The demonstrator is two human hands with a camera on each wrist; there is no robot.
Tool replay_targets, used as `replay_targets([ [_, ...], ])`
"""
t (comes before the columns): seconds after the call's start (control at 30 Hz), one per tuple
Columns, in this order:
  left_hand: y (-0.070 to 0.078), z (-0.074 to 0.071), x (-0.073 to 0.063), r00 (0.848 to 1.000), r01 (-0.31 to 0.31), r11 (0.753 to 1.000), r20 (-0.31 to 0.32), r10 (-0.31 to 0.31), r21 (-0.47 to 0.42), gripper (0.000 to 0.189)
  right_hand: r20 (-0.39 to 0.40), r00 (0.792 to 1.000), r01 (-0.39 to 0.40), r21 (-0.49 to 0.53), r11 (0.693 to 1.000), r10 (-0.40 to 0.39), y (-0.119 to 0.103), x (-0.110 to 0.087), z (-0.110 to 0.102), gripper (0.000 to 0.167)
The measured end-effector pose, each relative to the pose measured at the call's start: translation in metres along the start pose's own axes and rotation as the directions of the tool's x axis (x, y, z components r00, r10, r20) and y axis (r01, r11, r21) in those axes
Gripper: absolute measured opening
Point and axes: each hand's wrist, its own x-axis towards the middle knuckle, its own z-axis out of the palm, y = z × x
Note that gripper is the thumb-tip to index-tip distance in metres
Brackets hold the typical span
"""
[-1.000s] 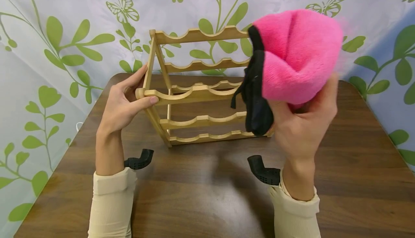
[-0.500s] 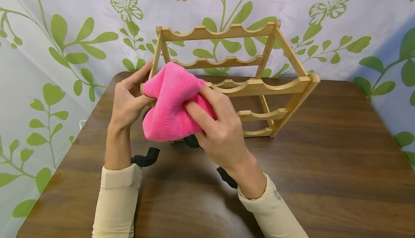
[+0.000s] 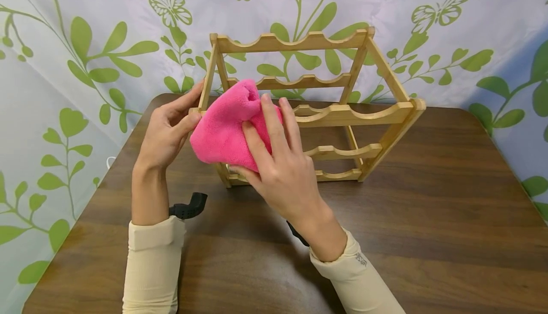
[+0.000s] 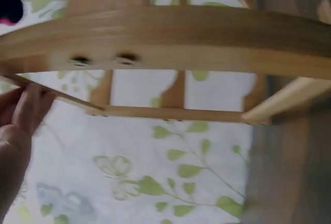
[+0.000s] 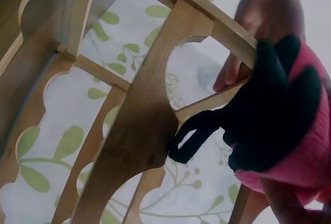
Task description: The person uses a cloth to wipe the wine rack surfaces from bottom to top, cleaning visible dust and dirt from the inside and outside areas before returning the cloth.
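Observation:
A light wooden wine rack (image 3: 351, 114) with scalloped rails stands on the table. At its left front corner my left hand (image 3: 160, 135) grips the frame, thumb near the corner's top; the left wrist view shows fingers (image 4: 33, 107) on a bar. My right hand (image 3: 282, 171) holds a bunched pink plush cloth (image 3: 227, 123) at the left end of the front rail, fingers spread over it and thumb below. The right wrist view shows the cloth's black trim (image 5: 269, 115) and hanging loop; the rail under the cloth is hidden in the head view.
The brown wooden table (image 3: 449, 209) extends around the rack. Behind hangs a pale curtain (image 3: 120, 0) with green leaves and butterflies. A black wrist-camera mount (image 3: 190, 207) juts out from the left wrist.
My right hand has brought the cloth from the right across to the rack's left front corner, then shifted it slightly up there. My left hand keeps its grip on the frame.

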Motion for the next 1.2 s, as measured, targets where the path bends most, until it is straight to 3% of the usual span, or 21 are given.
replay_targets([
  [0.1, 0.009, 0.002, -0.002, 0.995, 0.096, 0.995, -0.001, -0.096, -0.004, 0.046, 0.046, 0.998, 0.031, 0.004, 0.999, -0.031, 0.001, -0.001, 0.003, 0.055],
  [0.2, 0.017, 0.005, -0.003, 0.989, 0.15, 0.988, -0.001, -0.15, 0.026, 0.041, 0.02, 0.999, 0.046, -0.017, 0.999, -0.046, 0.001, -0.002, 0.011, 0.039],
  [0.37, 0.023, 0.008, -0.004, 0.985, 0.17, 0.985, -0.009, -0.17, 0.032, 0.04, -0.108, 0.993, 0.047, -0.082, 0.996, -0.056, 0.001, -0.005, 0.024, 0.013],
  [0.57, 0.027, 0.006, -0.005, 0.981, 0.193, 0.976, -0.03, -0.191, 0.1, 0.04, -0.234, 0.97, 0.038, -0.085, 0.996, -0.057, 0.002, -0.007, 0.029, 0.011],
  [0.83, 0.03, 0.004, -0.005, 0.981, 0.196, 0.95, -0.035, -0.193, 0.243, 0.039, -0.315, 0.948, 0.005, -0.107, 0.994, -0.039, -0.001, -0.005, 0.025, 0.005],
  [1.0, 0.03, 0.003, -0.005, 0.982, 0.186, 0.927, -0.042, -0.182, 0.325, 0.039, -0.299, 0.954, -0.039, -0.094, 0.995, 0.01, -0.003, -0.004, 0.019, 0.01],
  [1.2, 0.029, 0.004, -0.004, 0.984, 0.179, 0.928, -0.057, -0.17, 0.326, 0.037, -0.201, 0.976, -0.098, -0.071, 0.993, 0.082, -0.003, -0.002, 0.002, 0.012],
])
